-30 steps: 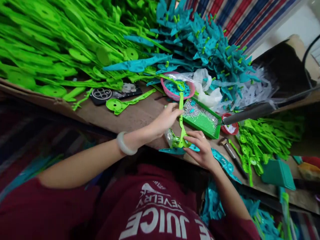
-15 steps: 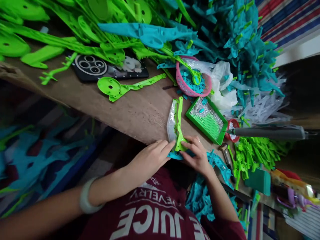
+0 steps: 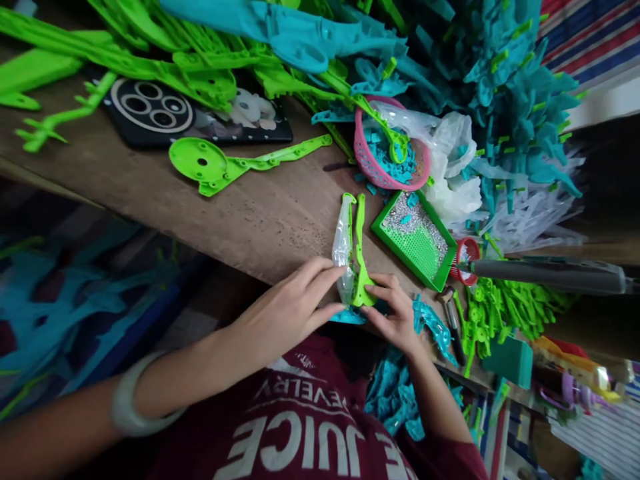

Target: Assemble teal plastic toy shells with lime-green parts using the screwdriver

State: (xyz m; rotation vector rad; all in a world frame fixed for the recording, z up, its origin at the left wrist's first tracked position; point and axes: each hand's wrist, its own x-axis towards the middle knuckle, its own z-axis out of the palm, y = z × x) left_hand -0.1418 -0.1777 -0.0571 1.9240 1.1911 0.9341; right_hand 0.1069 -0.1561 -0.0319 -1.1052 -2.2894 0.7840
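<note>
My left hand (image 3: 300, 293) has its fingertips on a long clear plastic piece (image 3: 343, 250), with the thumb near its lower end. Against that piece lies a slim bright green plastic part (image 3: 359, 257), its two strips spread at the top and its wider end toward me. My right hand (image 3: 391, 310) grips this wide end between thumb and fingers. Under both hands, at the table's edge, a blue plastic part (image 3: 349, 317) shows; the hands partly cover it. The spot where the clear piece meets the green part is partly hidden by my left fingers.
A green tray (image 3: 387, 235) of small metal bits and a pink basket (image 3: 367, 172) of blue pieces stand beyond my right hand. A grey screwdriver-like tool (image 3: 545, 272) juts in from the right. A phone (image 3: 200, 130) and a green guitar-shaped part (image 3: 203, 163) lie left, before heaped parts.
My left fingers have shifted up along the clear piece and the thumb has spread away from them. The right hand keeps its hold on the green part. The whole view has tilted slightly.
</note>
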